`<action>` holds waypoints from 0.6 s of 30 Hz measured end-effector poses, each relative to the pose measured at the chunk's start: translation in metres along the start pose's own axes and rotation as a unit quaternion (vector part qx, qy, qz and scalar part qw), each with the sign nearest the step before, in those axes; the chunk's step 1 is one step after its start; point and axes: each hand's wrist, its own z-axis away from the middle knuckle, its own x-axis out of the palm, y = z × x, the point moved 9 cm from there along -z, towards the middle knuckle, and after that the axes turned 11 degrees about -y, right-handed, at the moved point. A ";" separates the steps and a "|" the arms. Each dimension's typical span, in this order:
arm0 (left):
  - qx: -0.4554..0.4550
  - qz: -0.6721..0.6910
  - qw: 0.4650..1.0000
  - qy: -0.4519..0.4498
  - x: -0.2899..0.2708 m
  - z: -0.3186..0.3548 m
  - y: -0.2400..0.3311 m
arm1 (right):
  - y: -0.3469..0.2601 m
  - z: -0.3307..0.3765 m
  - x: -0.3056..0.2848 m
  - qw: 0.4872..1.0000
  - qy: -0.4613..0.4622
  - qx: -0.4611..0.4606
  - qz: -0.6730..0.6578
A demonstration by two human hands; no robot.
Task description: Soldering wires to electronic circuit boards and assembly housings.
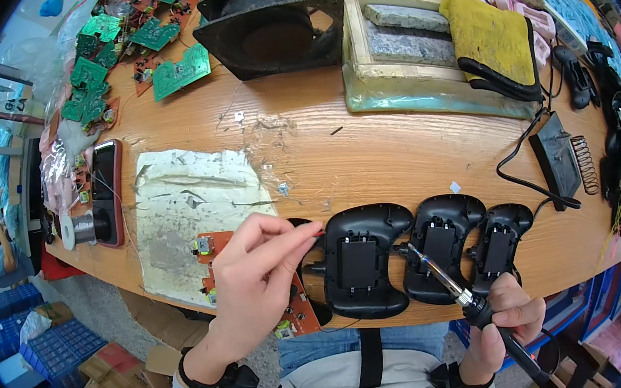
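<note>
My left hand (259,278) is closed in a pinch, with a small red thing (321,232) showing at the fingertips; it may be a wire end. Orange circuit boards (306,315) lie under and beside this hand, partly hidden by it. My right hand (508,317) grips a soldering iron (480,311) by its dark handle. The iron's metal tip slants up and left, over the gap beside the middle black game controller shell (441,244). Another controller shell (361,261) lies right of my left hand, and a third (499,244) lies furthest right.
A pale worn cloth (195,200) lies at the left, with a phone (107,192) and solder spool (81,230) beyond it. A black fan (271,32) stands at the back, near green circuit boards (183,71). Right of it, a wooden tray (388,72) carries a yellow cloth (493,36). A soldering-iron stand (555,156) sits right.
</note>
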 end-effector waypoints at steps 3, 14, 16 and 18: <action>0.040 -0.033 0.999 0.003 0.003 0.002 0.011 | 0.004 -0.006 0.003 1.000 -0.008 0.006 -0.006; 0.181 -0.229 0.956 -0.032 0.024 0.008 0.029 | 0.000 -0.027 0.032 0.992 -0.113 -0.063 0.017; 0.177 -0.229 0.956 -0.045 0.027 0.007 0.028 | 0.002 -0.030 0.038 0.988 -0.141 -0.060 0.013; 0.172 -0.231 0.956 -0.058 0.028 0.007 0.028 | 0.003 -0.032 0.042 0.986 -0.156 -0.050 0.012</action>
